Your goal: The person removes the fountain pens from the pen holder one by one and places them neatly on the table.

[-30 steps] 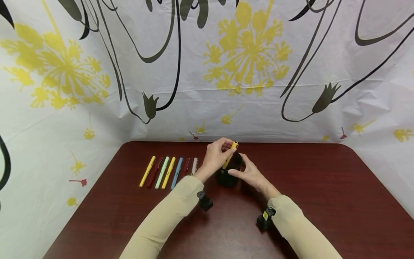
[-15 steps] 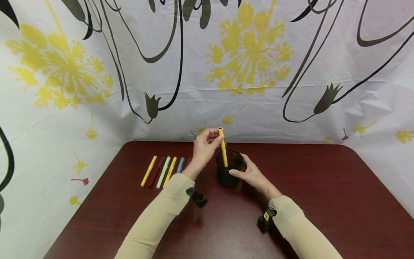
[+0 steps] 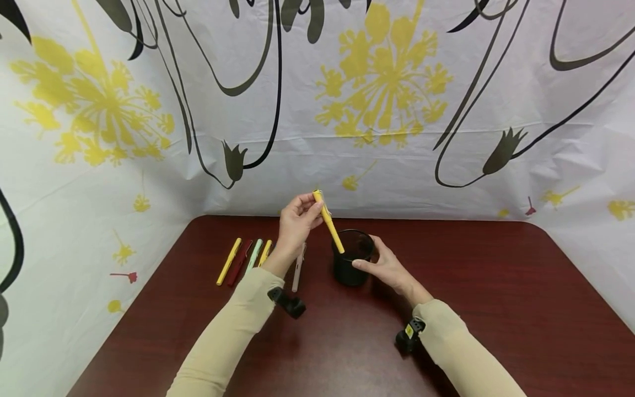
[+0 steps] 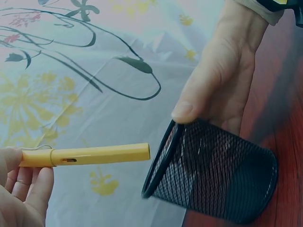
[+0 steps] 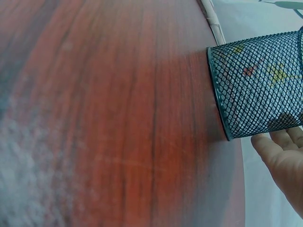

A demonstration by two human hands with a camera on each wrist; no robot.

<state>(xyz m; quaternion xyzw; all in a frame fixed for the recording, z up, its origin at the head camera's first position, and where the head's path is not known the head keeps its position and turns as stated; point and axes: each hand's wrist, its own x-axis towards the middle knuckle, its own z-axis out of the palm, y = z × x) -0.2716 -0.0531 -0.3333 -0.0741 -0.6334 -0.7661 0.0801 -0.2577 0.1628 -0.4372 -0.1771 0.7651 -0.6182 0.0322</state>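
Note:
In the head view, my left hand point(image 3: 299, 221) pinches a yellow pen point(image 3: 329, 223) near its clip end. The pen slants down to the right, its lower end at the left rim of a black mesh pen cup point(image 3: 351, 271). From the left wrist, the pen point(image 4: 102, 155) lies just outside the cup's mouth. The cup point(image 4: 213, 170) stands upright on the table, with no pens visible inside it. My right hand point(image 3: 389, 267) grips the cup's right side, thumb at the rim; in the right wrist view, the fingers point(image 5: 281, 138) are against the mesh.
Left of the cup lies a row of pens: a yellow pen point(image 3: 229, 262), a dark red pen point(image 3: 240, 262), a mint pen point(image 3: 254, 255), another yellow pen point(image 3: 265, 252) and a pale grey pen point(image 3: 299, 268). My left forearm covers part of the row. A patterned cloth point(image 3: 297, 110) hangs behind the table point(image 3: 476, 286).
My left hand has moved left and slightly up, drawing the yellow pen from inside the cup's mouth to its left rim and tilting it the other way. The right hand stays at the cup.

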